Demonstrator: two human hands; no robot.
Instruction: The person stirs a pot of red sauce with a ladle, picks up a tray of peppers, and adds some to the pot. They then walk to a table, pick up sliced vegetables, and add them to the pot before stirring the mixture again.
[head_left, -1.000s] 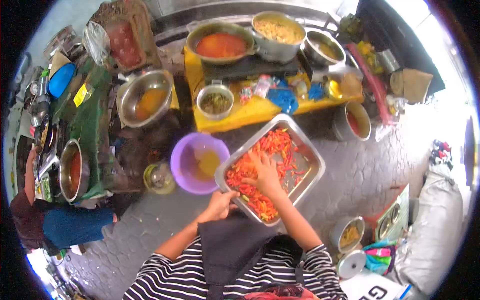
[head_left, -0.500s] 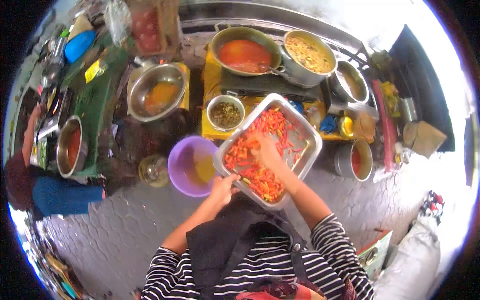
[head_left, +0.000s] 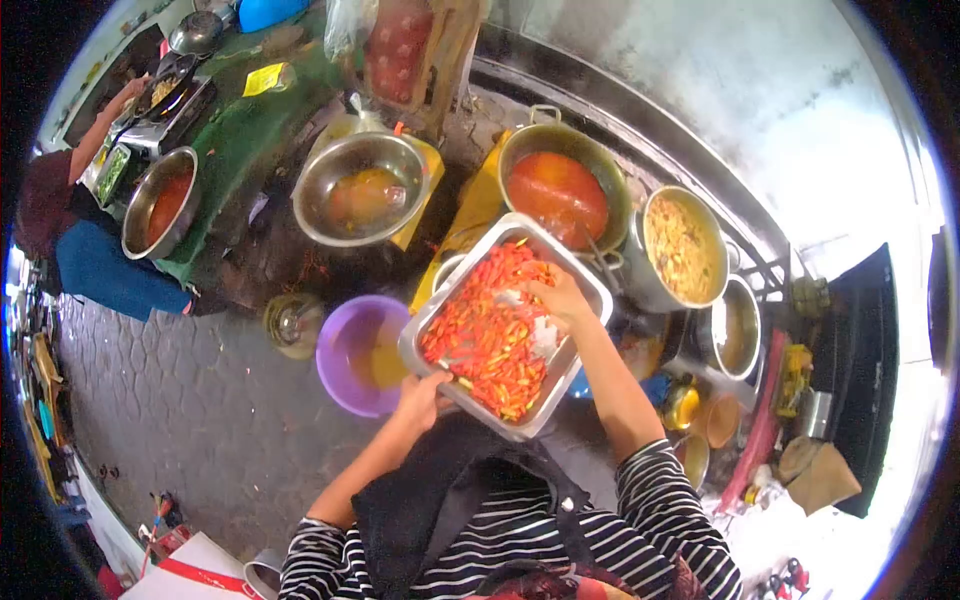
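A rectangular metal tray (head_left: 590, 372) full of red chillies (head_left: 490, 340), a few yellowish, is tilted in front of my body. My left hand (head_left: 420, 402) grips its near left edge, thumb over the rim. Inside the tray, at the upper right, my right hand (head_left: 556, 296) is among the chillies with its fingers spread. Something white lies by the chillies below that hand. A purple basin (head_left: 335, 350) with yellowish liquid sits just left of the tray.
Behind the tray stand a pot of red sauce (head_left: 545, 190) and a pot of yellowish food (head_left: 685, 250). A metal bowl (head_left: 330, 160) is at the upper left. Another person (head_left: 70, 210) works at a stove (head_left: 180, 115) on the far left.
The view has turned, so the surroundings have shifted. My right hand has moved toward the tray's upper right side. Chillies have shifted toward the left, and a white patch now shows.
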